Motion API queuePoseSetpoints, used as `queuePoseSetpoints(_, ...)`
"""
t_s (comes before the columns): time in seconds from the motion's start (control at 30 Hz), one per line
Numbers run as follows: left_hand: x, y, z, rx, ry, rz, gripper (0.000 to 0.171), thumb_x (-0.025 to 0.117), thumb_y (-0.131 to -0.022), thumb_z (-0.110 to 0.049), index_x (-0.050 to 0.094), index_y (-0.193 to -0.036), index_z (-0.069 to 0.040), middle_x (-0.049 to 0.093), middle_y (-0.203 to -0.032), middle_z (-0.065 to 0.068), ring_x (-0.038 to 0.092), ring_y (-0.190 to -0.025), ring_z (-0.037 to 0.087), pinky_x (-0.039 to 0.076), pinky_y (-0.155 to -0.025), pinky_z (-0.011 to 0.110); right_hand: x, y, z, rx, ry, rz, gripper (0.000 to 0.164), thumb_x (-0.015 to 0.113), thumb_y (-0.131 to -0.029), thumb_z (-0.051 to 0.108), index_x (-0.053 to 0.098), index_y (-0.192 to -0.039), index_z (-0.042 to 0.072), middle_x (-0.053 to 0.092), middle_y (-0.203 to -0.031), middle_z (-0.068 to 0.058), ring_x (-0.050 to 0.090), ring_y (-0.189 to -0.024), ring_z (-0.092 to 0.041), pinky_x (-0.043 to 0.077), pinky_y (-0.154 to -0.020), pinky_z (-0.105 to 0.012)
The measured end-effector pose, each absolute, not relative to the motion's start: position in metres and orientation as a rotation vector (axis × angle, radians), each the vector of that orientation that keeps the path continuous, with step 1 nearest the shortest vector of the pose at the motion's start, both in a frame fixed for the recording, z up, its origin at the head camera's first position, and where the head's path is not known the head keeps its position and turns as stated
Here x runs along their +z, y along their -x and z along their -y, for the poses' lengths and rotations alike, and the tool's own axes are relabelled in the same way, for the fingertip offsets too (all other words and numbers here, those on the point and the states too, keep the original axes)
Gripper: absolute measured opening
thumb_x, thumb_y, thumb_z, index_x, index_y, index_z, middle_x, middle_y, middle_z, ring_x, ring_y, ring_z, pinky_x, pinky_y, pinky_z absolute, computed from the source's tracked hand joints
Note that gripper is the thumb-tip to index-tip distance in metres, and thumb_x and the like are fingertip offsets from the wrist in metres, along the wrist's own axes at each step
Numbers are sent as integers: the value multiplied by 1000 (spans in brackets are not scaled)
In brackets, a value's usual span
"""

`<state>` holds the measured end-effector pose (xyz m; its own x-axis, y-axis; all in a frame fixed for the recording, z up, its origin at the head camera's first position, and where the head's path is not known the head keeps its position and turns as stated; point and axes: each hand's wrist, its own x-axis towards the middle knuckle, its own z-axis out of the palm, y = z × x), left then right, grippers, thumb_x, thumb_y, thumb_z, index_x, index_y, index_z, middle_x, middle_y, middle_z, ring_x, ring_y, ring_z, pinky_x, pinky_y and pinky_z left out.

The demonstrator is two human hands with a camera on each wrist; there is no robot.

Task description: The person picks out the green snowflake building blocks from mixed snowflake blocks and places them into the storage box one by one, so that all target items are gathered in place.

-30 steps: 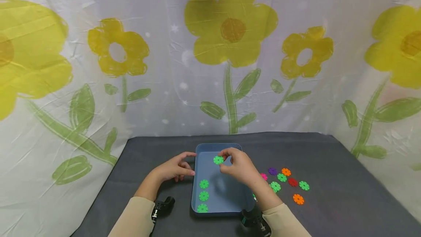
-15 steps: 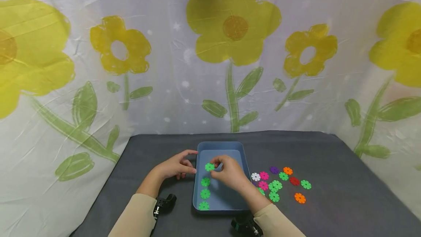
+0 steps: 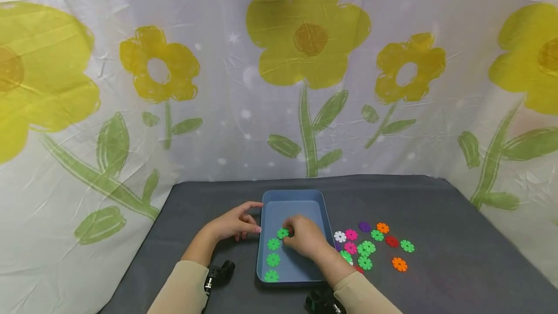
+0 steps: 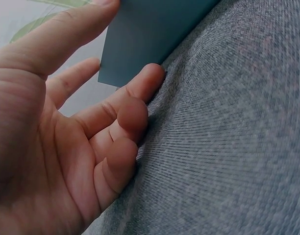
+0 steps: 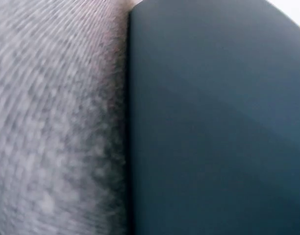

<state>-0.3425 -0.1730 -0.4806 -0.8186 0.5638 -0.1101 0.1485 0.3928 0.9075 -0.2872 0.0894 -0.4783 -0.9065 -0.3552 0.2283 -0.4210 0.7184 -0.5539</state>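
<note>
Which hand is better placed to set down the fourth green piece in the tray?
The right hand, I'd judge: it pinches the fourth green piece over the tray, near the three green pieces lined up along its left side. The left hand is at the tray's left edge, holding no piece.

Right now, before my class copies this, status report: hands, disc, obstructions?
Left hand at tray's left edge. Right hand pinching green disc near a line of three. Loose discs right of tray, seemingly out of the way.
</note>
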Motion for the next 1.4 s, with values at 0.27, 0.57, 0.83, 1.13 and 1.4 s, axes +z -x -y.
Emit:
queuePoseSetpoints(0.27,-481,342,172,1408,-610,-2256,78,76,-96,-19,32,-160,-13,72,-92,8,53,-62,20,44,-54,35,-479,284,-87,816,-671,2815,32,76,-89,5,73,-120,-2,67,-94,-5,62,-88,-21,52,-80,-42)
queuePoseSetpoints(0.57,-483,344,171,1419,-611,-2245,80,78,-94,-22,33,-159,-13,71,-91,8,53,-61,19,44,-53,34,-476,285,-88,952,-818,2824,36,69,-92,0,68,-128,-1,72,-107,-8,65,-108,-27,50,-95,-49)
queuePoseSetpoints(0.83,-484,346,172,1423,-598,-2247,80,79,-93,-21,33,-159,-13,71,-90,7,54,-61,20,44,-53,35,-458,285,-100,1107,-824,2754,36,67,-96,3,66,-132,-1,69,-113,-12,50,-69,-13,44,-64,-32)
queuePoseSetpoints(1.13,-481,344,176,1412,-595,-2271,81,79,-93,-22,33,-159,-13,72,-92,6,54,-63,20,45,-53,35,-427,288,-133,1194,-641,2698,31,68,-100,12,69,-131,12,67,-116,-7,44,-67,-16,38,-57,-30)
queuePoseSetpoints(1.4,-482,343,180,1408,-612,-2267,81,78,-94,-22,31,-160,-11,71,-91,8,54,-63,20,44,-54,34,-418,298,-174,1293,-394,2655,30,70,-99,14,70,-130,13,66,-113,-3,50,-74,-20,42,-64,-35)
